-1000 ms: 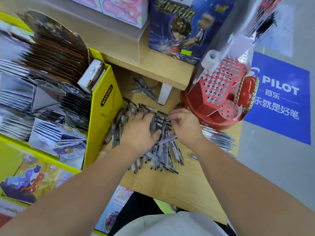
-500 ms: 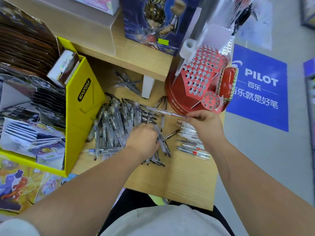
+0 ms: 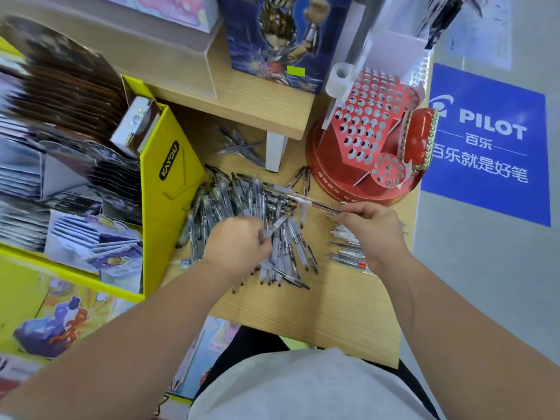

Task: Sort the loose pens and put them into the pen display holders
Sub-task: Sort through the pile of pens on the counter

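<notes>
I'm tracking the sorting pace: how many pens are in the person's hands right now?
2. One grey-grip pen in the left hand over the pile; one red-marked pen pinched by the right hand. Palms may hide more.

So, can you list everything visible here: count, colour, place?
table: one, light wood, centre
shelf: one, light wood, rear of table
pen pile: many, clear and grey, table centre
sorted pens: several, clear, side by side, right of pile
far pens: few, clear, under the shelf
holder: one, red, right rear, holes look empty
yellow box: one, yellow, left of pile
card packs: many, mixed colours, in yellow box
blue box: one, blue, on shelf
sign: one, blue, floor at right
grey pen: one, grey grip, over pile
red pen: one, clear with red, right of pile
left hand: one, bare, pinches grey pen
right hand: one, bare, pinches red pen
</notes>
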`<state>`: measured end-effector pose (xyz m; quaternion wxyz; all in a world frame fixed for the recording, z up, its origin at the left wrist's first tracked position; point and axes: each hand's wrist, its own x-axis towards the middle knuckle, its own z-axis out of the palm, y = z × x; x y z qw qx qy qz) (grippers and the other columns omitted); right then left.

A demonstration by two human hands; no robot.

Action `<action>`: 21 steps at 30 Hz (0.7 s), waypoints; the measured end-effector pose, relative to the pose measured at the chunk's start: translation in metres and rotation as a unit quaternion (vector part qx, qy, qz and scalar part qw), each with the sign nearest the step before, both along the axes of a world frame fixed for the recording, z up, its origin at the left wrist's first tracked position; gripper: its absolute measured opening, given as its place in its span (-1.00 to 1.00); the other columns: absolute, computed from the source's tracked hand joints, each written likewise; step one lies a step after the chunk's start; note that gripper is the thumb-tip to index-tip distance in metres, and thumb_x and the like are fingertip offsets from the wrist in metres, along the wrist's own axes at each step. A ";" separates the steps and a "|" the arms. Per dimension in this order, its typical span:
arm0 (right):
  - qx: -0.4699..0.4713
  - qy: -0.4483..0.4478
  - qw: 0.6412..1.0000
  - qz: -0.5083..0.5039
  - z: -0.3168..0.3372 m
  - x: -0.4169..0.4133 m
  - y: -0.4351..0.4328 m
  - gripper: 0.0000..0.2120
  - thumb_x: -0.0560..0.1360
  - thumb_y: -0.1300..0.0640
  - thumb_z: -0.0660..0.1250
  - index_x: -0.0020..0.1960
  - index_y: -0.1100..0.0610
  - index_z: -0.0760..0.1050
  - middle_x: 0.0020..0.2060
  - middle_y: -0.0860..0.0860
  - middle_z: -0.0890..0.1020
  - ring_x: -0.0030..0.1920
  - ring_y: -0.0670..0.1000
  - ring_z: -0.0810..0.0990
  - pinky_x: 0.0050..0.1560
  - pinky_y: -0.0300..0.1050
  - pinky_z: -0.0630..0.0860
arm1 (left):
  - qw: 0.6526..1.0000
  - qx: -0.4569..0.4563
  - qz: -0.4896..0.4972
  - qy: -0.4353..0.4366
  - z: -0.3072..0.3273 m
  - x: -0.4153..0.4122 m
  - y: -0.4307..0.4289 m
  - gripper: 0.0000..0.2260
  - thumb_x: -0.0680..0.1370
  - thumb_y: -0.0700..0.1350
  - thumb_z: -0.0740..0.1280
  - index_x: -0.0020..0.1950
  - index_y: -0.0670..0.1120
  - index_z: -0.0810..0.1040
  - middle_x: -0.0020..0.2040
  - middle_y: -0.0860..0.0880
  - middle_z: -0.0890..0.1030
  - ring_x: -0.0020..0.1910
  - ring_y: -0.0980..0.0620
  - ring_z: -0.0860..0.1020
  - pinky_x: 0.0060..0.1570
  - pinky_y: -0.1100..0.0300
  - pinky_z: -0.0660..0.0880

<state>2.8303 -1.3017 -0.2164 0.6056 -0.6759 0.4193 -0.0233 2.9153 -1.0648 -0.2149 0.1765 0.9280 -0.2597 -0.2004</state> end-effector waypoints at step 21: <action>-0.048 0.006 0.999 -0.018 0.002 -0.023 -0.075 -0.86 0.38 0.40 0.50 -0.08 0.26 0.68 -0.13 0.17 0.70 -0.14 0.02 0.63 -0.01 -0.11 0.57 | 0.991 0.003 0.125 -0.054 -0.017 -0.006 -0.014 -0.72 0.53 -0.03 0.43 -0.25 -0.06 0.38 -0.24 -0.03 0.45 -0.35 -0.09 0.48 -0.36 0.12 0.43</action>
